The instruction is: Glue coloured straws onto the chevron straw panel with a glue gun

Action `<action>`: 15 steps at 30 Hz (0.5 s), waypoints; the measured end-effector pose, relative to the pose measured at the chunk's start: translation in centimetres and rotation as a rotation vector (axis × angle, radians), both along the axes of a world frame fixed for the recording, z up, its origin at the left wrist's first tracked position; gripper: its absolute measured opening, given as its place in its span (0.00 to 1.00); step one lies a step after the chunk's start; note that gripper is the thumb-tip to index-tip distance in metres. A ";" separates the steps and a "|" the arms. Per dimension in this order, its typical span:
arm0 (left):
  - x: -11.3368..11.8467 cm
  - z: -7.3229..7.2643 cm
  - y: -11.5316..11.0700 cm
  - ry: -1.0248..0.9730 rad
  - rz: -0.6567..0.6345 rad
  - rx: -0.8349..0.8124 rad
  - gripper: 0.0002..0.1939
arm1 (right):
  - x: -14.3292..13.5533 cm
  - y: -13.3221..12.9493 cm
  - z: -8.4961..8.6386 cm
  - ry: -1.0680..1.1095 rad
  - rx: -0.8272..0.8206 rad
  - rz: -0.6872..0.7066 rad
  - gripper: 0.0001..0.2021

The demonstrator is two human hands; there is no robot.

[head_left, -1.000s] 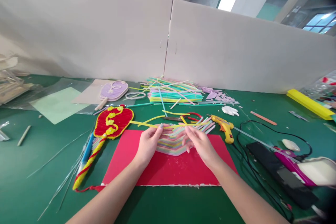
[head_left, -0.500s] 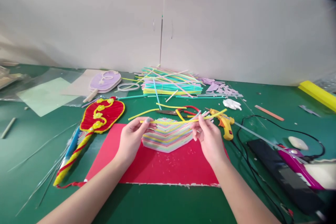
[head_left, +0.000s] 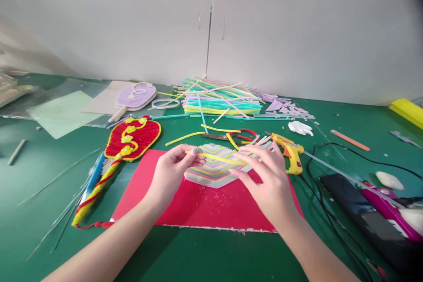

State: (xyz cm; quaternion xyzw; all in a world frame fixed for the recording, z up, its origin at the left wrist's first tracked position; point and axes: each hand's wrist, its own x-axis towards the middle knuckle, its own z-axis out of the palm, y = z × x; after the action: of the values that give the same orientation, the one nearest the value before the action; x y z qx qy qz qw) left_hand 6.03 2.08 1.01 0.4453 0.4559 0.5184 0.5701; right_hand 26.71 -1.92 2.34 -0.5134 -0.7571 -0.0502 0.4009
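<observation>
A yellow pipe cleaner [head_left: 216,157] is pinched at its left end between the thumb and fingers of my left hand [head_left: 176,165]. My right hand [head_left: 266,172] has its fingers spread around the right end of that strip, with thumb and forefinger apart. Below both hands lies a panel of striped pastel pipe cleaners [head_left: 211,175] in a V pattern, partly covered by my fingers. It rests on a red board [head_left: 205,213]. Just behind are red-handled scissors [head_left: 214,137] and loose yellow pieces [head_left: 185,138].
A yellow glue gun [head_left: 291,154] with its cord lies right, near a black phone-like slab [head_left: 350,202]. At left is a red and yellow fan [head_left: 132,141]. Behind are a pipe-cleaner pile [head_left: 221,105], purple scraps [head_left: 287,108] and a lilac fan [head_left: 137,97].
My right hand has loosened its pinch on the yellow pipe cleaner and spread its fingers. My left hand still holds the other end. The view has shifted slightly.
</observation>
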 end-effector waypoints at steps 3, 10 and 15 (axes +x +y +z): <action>0.2 -0.1 -0.4 -0.029 -0.014 -0.031 0.11 | -0.3 -0.1 -0.5 -0.023 -0.034 0.035 0.04; -1.2 0.6 -0.1 0.040 0.127 -0.005 0.13 | 1.2 -0.3 -0.5 0.162 -0.208 0.141 0.08; -3.5 1.1 1.0 -0.013 0.205 0.006 0.11 | 2.7 -1.0 0.3 0.155 -0.278 0.114 0.10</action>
State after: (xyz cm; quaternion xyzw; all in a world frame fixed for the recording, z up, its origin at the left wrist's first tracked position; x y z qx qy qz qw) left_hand 2.48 3.06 2.08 0.3946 0.4937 0.5784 0.5157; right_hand 29.36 -2.87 2.67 -0.5225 -0.7515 0.1176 0.3853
